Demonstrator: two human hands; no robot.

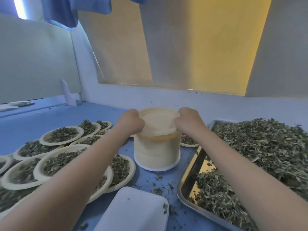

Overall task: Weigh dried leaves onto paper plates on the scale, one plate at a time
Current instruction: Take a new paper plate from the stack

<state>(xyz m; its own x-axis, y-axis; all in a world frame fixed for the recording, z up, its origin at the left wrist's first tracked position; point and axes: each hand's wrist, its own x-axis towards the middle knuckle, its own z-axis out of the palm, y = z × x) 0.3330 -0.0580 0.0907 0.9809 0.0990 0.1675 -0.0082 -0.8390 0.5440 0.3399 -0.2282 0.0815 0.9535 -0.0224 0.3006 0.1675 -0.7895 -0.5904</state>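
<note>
A tall stack of empty paper plates stands in the middle of the blue table. The top plate is tilted, lifted a little off the stack. My left hand grips its left rim and my right hand pinches its right rim. The white scale lies at the near edge with nothing on it. A steel tray at the right holds a big heap of dried leaves.
Several paper plates filled with leaves crowd the left side of the table, some overlapping. Another filled plate peeks out behind the stack. Loose leaf bits lie around the scale. A few empty plates sit far back left by the wall.
</note>
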